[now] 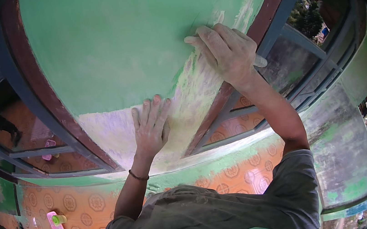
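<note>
So the big thing here is the green wall panel [106, 46] between two window frames, with a pale sanded patch [112, 132] spreading across its lower part and up toward the right. The dark red frame edge [267, 12] runs right beside the working area, and the orange patterned floor tiles [75, 205] show below through the fisheye. Left hand [151, 127] is flat on the pale patch, fingers spread a bit, just bracing. Right hand [226, 52] is higher up at the border between green and scraped paint, fingers curled and pressing down on something thin, probably sandpaper or a scraper, but I can't really make out what it is since the fingers cover it. Both hands are dusty. If you're doing this, I'd say keep pressure even, work in overlapping strokes along the paint edge, and ease off near the red frame so you don't scuff it. There's a small pink container [56, 224] down on the floor
</note>
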### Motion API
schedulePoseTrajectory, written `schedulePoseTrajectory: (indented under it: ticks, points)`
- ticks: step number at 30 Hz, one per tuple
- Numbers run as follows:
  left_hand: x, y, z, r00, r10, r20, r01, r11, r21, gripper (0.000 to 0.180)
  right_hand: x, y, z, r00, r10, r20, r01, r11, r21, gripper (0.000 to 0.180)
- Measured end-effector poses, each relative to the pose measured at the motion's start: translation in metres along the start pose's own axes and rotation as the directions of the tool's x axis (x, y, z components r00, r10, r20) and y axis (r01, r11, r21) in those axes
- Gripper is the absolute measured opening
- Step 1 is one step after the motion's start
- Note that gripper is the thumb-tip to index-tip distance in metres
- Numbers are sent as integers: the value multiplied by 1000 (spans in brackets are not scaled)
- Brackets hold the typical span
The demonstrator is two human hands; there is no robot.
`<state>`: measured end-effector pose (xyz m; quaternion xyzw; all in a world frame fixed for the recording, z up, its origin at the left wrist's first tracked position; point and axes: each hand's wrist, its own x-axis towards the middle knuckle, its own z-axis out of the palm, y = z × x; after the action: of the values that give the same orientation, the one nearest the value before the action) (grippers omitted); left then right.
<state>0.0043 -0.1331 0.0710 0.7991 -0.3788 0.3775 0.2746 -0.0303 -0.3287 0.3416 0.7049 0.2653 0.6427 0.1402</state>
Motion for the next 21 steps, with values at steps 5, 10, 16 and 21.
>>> schedulePoseTrajectory:
  ticks: [5,10,16,21]
  points:
    - [0,-1,-7,1000,0,-5,-1,998,-68,62,34,23,-3,968,129,-215,-132,991,1,12]
    - [-4,-3,-13,1000,6,-17,-8,996,-93,61,-5,-19,9,999,-24,46,21,997,69,25]
    - [-12,-7,-17,1000,-25,3,25,990,-137,61,31,2,8,990,80,-115,-77,997,29,25]
    - [-18,-17,-23,987,-84,-136,66,989,-134,57,-84,-76,36,959,-54,278,-4,979,204,22]
